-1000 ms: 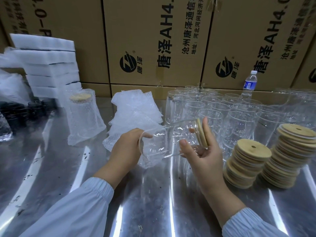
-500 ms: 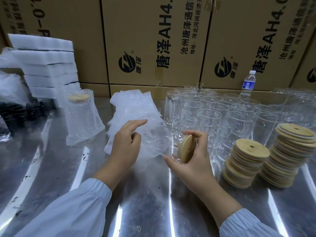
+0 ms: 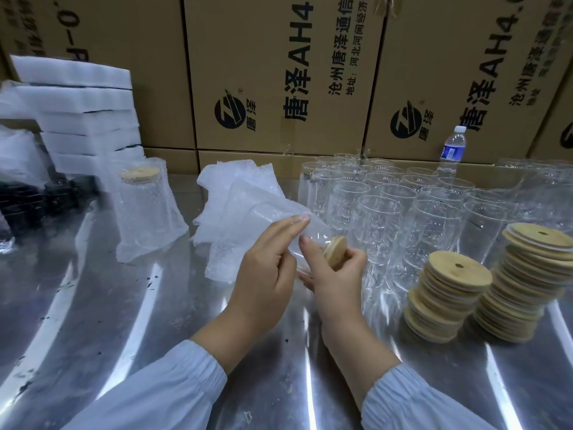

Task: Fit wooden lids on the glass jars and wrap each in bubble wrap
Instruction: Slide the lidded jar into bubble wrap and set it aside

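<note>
Lid (image 3: 336, 256) is on now, so right hand (image 3: 338, 283) is gripping the jar (image 3: 311, 235) and sliding it into wrap (image 3: 235, 197); left hand (image 3: 263, 274) is touching the wrap, can't tell if it's pinching.

**Bright overhead light, hard glare on steel**

Light falls from above, bright and fairly even. The polished steel desk (image 3: 93, 305) mirrors it in long white streaks that curve from 7 o'clock toward the centre, and again at 5 o'clock. Shadows are soft and shallow, darkest under the lid stacks (image 3: 449, 305) at 4 o'clock. The foam slabs (image 3: 71, 72) at 10 o'clock are nearly blown out. Print on the cardboard boxes (image 3: 248, 72) is crisp at 12 o'clock but smears toward 2 o'clock, and straight edges bow outward near the corners. The glass jars (image 3: 387, 206) at 2 o'clock show mostly by their bright rims. The fingertips of the left hand (image 3: 263, 274) and the held jar (image 3: 269, 214) are slightly motion-blurred.
</note>
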